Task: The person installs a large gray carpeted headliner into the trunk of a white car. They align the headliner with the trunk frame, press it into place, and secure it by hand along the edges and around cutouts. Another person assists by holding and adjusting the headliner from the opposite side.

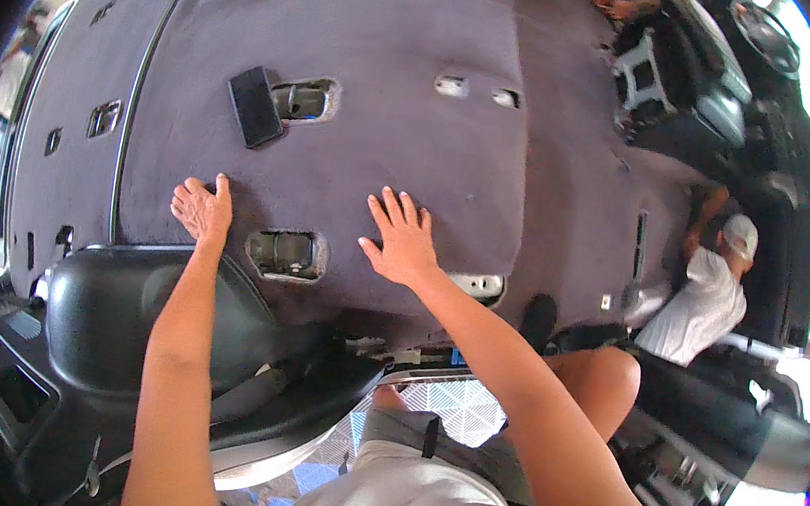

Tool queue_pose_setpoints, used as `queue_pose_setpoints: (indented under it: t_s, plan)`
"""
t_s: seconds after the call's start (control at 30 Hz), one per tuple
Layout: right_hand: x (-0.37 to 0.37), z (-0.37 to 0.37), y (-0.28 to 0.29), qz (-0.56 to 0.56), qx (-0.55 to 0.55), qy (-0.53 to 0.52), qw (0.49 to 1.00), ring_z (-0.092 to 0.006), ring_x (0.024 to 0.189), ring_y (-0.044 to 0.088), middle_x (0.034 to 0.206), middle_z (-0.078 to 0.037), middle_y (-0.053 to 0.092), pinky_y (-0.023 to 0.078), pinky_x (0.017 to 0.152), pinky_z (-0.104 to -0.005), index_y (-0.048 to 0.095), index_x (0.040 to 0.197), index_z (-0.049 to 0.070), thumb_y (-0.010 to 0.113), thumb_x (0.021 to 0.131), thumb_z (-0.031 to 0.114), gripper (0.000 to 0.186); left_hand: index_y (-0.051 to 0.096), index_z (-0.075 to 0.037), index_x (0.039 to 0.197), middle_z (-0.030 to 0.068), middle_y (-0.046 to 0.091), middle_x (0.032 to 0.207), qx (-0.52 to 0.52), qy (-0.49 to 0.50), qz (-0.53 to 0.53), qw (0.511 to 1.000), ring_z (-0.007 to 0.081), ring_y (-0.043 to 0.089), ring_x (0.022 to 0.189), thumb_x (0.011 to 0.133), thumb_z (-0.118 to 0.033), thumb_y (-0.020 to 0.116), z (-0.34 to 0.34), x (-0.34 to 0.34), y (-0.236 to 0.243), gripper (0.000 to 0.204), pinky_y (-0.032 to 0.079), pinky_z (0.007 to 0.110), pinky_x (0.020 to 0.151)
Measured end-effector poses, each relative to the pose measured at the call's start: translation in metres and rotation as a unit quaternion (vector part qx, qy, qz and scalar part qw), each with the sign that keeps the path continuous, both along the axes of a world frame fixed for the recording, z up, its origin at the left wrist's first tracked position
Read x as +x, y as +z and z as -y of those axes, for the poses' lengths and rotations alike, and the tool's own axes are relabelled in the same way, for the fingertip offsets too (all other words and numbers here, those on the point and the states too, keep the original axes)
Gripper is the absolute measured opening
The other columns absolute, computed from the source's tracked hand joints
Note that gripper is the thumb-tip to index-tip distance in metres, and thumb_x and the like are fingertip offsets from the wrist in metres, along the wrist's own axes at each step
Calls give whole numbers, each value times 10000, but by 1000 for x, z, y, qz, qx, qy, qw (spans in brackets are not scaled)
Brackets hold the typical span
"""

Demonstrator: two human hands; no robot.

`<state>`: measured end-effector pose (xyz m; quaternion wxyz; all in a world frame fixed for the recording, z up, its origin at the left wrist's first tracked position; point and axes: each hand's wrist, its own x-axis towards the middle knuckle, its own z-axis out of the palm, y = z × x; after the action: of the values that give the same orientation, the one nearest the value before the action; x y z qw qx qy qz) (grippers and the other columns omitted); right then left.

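Note:
Grey carpet (406, 146) covers a vehicle floor, pierced by several cutouts showing metal. My left hand (203, 207) is spread on it at left of centre, above a black padded wheel-arch cover (135, 320) and beside a floor opening (285, 252). Right of that opening my right hand (402, 238) lies with fingers apart on the carpet, holding nothing. A black phone-like rectangle (255, 107) rests tilted over the edge of another cutout (305, 99), above both hands.
A person in white shirt and cap (699, 291) leans in at the right. Another person's hands (619, 5) are by a black front seat (655, 87) at top right. A steering wheel (767, 39) is beyond. The door sill (413, 373) runs along the near edge.

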<state>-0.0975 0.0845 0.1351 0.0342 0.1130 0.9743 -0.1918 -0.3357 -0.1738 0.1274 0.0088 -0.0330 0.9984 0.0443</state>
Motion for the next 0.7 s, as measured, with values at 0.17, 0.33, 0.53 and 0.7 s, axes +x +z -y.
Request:
queue_pose_setpoints:
  t_s: [0.17, 0.33, 0.53, 0.7]
  plan:
    - [-100, -93, -5, -133, 5, 152, 979, -294, 1079, 605, 1037, -106, 681, 424, 966, -491, 723, 1050, 100, 656, 911, 396, 334, 290, -123, 1615, 191, 223, 1682, -23, -32, -49, 998, 349, 184, 1566, 1019, -483, 475, 20, -18, -36, 721, 149, 533, 1250]
    - [-296, -201, 0, -267, -23, 175, 947, -291, 1121, 621, 1103, -86, 706, 460, 963, -459, 733, 1062, 101, 701, 895, 358, 308, 321, -108, 1607, 193, 237, 1678, 3, -61, -91, 994, 351, 193, 1562, 996, -390, 526, 24, -14, -40, 704, 133, 510, 1251]
    - [-441, -290, 43, -307, -41, 129, 942, -316, 1075, 658, 1120, -101, 722, 513, 932, -443, 734, 1072, 87, 751, 891, 275, 262, 315, -95, 1608, 205, 197, 1687, 20, -42, -26, 999, 377, 172, 1564, 914, -381, 569, 21, -15, -26, 792, 111, 531, 1253]
    - [-437, -274, 23, -241, -42, 97, 965, -357, 1260, 570, 1324, -145, 641, 423, 1057, -508, 656, 1273, 89, 764, 888, 305, 454, 305, -73, 1602, 230, 162, 1688, 20, -30, 8, 999, 402, 135, 1568, 854, -359, 624, 22, -14, -26, 862, 93, 557, 1248]
